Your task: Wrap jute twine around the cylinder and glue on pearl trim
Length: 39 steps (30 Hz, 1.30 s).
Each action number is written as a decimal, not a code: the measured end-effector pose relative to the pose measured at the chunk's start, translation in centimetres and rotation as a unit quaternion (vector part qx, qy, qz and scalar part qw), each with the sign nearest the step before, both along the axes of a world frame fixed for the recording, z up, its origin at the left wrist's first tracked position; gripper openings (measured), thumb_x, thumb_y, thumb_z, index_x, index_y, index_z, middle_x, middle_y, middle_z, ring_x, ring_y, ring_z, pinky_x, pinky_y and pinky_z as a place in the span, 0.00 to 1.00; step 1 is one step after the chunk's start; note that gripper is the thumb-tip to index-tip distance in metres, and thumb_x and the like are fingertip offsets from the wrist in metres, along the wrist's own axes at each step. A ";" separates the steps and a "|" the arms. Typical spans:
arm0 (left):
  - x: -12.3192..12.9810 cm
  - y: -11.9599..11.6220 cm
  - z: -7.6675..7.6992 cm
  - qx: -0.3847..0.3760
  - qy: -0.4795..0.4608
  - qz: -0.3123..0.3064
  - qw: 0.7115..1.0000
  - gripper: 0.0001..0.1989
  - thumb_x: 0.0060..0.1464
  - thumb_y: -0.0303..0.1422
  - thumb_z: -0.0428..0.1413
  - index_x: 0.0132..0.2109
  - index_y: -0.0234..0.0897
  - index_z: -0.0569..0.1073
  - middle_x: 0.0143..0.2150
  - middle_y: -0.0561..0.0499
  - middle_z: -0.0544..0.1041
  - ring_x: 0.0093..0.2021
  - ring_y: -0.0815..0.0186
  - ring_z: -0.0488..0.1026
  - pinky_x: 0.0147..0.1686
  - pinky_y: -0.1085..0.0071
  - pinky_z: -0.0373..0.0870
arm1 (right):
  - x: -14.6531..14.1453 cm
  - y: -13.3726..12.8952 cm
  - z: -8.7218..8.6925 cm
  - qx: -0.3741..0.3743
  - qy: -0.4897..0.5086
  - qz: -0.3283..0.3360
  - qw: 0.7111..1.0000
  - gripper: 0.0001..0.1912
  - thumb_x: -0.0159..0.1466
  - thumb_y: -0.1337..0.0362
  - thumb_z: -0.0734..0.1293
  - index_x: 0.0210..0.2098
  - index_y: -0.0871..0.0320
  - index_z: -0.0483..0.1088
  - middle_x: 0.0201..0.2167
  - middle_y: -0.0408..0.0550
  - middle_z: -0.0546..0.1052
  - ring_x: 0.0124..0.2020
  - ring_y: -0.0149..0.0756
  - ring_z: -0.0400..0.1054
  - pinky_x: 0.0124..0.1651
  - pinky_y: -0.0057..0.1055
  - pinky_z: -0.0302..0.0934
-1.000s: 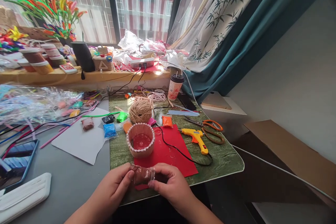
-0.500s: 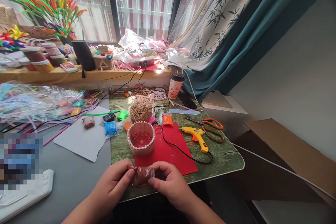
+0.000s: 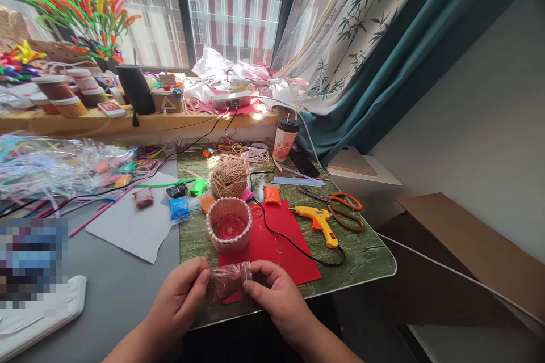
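Note:
Between my hands, over the table's front edge, is a clear packet of brown clay (image 3: 227, 282). My left hand (image 3: 184, 290) pinches its left end, and my right hand (image 3: 275, 293) pinches its right end. Just beyond them a round pot (image 3: 230, 241) with a beaded rim stands partly on a red sheet (image 3: 289, 255). A ball of twine (image 3: 229, 177) lies behind the pot. To the right of the sheet is a yellow glue gun (image 3: 319, 224).
Orange-handled scissors (image 3: 336, 204) lie at the right, with a paper cup (image 3: 285, 139) behind. Blue (image 3: 179, 210) and orange clay packets (image 3: 272, 195) flank the twine. White paper (image 3: 131, 224) and a heap of plastic bags (image 3: 63, 164) are on the left. A black cord crosses the red sheet.
The clay packet now looks more stretched out and tilted, its right end higher. My left hand has shifted slightly left; both hands still grip the packet.

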State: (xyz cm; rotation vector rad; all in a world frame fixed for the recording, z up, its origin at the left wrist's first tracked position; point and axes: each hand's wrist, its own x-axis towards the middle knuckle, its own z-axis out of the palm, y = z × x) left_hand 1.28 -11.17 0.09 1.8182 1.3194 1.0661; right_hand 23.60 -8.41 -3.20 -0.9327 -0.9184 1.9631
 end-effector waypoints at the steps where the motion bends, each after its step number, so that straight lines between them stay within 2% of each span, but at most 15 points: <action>1: 0.1 0.0 0.1 0.000 -0.005 -0.002 1.000 0.20 0.75 0.35 0.45 0.31 0.41 0.68 0.28 0.55 0.71 0.28 0.68 0.70 0.31 0.74 0.67 | -0.1 -0.1 0.2 0.001 0.005 -0.003 1.000 0.24 0.52 0.48 0.85 0.40 0.58 0.83 0.32 0.47 0.84 0.28 0.33 0.75 0.35 0.31 0.71; 5: 0.6 0.0 0.4 0.022 0.036 -0.045 0.998 0.18 0.73 0.34 0.47 0.31 0.41 0.66 0.27 0.56 0.71 0.26 0.68 0.68 0.29 0.75 0.66 | -0.3 0.0 0.8 0.013 0.042 0.015 0.999 0.25 0.48 0.50 0.87 0.41 0.55 0.85 0.36 0.48 0.86 0.35 0.39 0.79 0.40 0.33 0.72; 7: 0.6 0.0 0.2 0.038 0.049 -0.044 0.997 0.17 0.73 0.35 0.46 0.32 0.42 0.66 0.27 0.56 0.70 0.26 0.68 0.67 0.28 0.75 0.65 | -0.3 0.2 1.1 0.016 0.042 0.032 0.998 0.25 0.46 0.53 0.88 0.40 0.55 0.85 0.37 0.48 0.87 0.38 0.40 0.80 0.42 0.33 0.72; 12: -0.1 -0.2 -0.5 0.014 0.042 -0.026 0.999 0.19 0.74 0.38 0.45 0.32 0.42 0.66 0.27 0.54 0.71 0.26 0.67 0.68 0.28 0.74 0.66 | 0.0 0.7 1.2 0.036 -0.001 0.072 0.997 0.19 0.49 0.55 0.87 0.33 0.58 0.82 0.31 0.43 0.83 0.33 0.33 0.75 0.40 0.29 0.68; 14: -0.4 -0.2 -0.6 -0.007 0.037 -0.009 0.999 0.20 0.74 0.40 0.45 0.31 0.41 0.67 0.27 0.54 0.71 0.27 0.67 0.69 0.29 0.73 0.67 | 0.0 0.7 1.1 0.043 -0.004 0.050 0.998 0.20 0.51 0.53 0.86 0.33 0.58 0.81 0.29 0.42 0.81 0.31 0.32 0.72 0.37 0.28 0.66; 17: -0.6 -0.2 -0.8 -0.022 0.029 0.026 0.999 0.22 0.74 0.42 0.45 0.31 0.41 0.67 0.27 0.53 0.71 0.28 0.66 0.69 0.29 0.73 0.67 | -0.1 0.4 0.9 0.048 0.008 -0.020 0.999 0.20 0.53 0.51 0.85 0.35 0.57 0.81 0.32 0.42 0.80 0.31 0.32 0.70 0.33 0.28 0.66; 20: -0.6 -0.3 -0.8 -0.022 0.025 0.042 0.999 0.21 0.74 0.42 0.46 0.30 0.41 0.66 0.27 0.54 0.69 0.27 0.66 0.68 0.29 0.73 0.66 | -0.3 -0.1 0.6 0.028 0.028 -0.077 0.996 0.20 0.53 0.51 0.85 0.37 0.56 0.82 0.36 0.46 0.82 0.35 0.36 0.73 0.37 0.30 0.70; 24: -0.6 -0.2 -0.8 -0.014 0.018 0.029 0.999 0.21 0.73 0.42 0.46 0.30 0.41 0.66 0.26 0.54 0.69 0.26 0.67 0.67 0.27 0.73 0.66 | -0.3 -0.5 0.2 -0.042 0.057 -0.152 0.986 0.22 0.52 0.51 0.86 0.38 0.57 0.82 0.36 0.49 0.84 0.36 0.38 0.77 0.39 0.33 0.72; 26: -0.6 -0.1 -0.7 -0.014 0.009 0.021 1.000 0.21 0.73 0.42 0.47 0.30 0.41 0.66 0.26 0.54 0.70 0.26 0.67 0.68 0.27 0.73 0.66 | -0.1 -0.5 0.1 -0.045 0.049 -0.172 0.983 0.22 0.52 0.51 0.86 0.37 0.57 0.81 0.35 0.48 0.84 0.34 0.37 0.76 0.38 0.33 0.71; 29: -0.5 -0.1 -0.4 -0.034 -0.027 -0.001 0.999 0.22 0.74 0.42 0.46 0.30 0.41 0.68 0.28 0.52 0.74 0.28 0.66 0.71 0.30 0.73 0.69 | 0.2 -0.2 0.3 0.003 0.004 -0.146 0.989 0.22 0.51 0.53 0.86 0.38 0.56 0.81 0.34 0.47 0.83 0.33 0.36 0.75 0.37 0.32 0.70; 33: -0.1 -0.1 -0.3 -0.072 -0.074 0.013 0.995 0.22 0.74 0.43 0.47 0.31 0.41 0.69 0.28 0.52 0.75 0.28 0.66 0.72 0.32 0.73 0.70 | 0.2 0.3 1.0 0.059 -0.013 -0.063 0.996 0.22 0.51 0.55 0.86 0.40 0.55 0.81 0.36 0.46 0.82 0.38 0.37 0.75 0.46 0.34 0.70; 39: 0.5 -0.4 -0.6 -0.091 -0.100 0.042 0.990 0.24 0.72 0.47 0.50 0.30 0.40 0.70 0.32 0.49 0.78 0.32 0.63 0.74 0.34 0.71 0.72 | -0.4 0.6 1.3 0.061 0.040 -0.049 0.996 0.26 0.50 0.53 0.87 0.43 0.53 0.78 0.33 0.41 0.79 0.35 0.35 0.72 0.43 0.32 0.68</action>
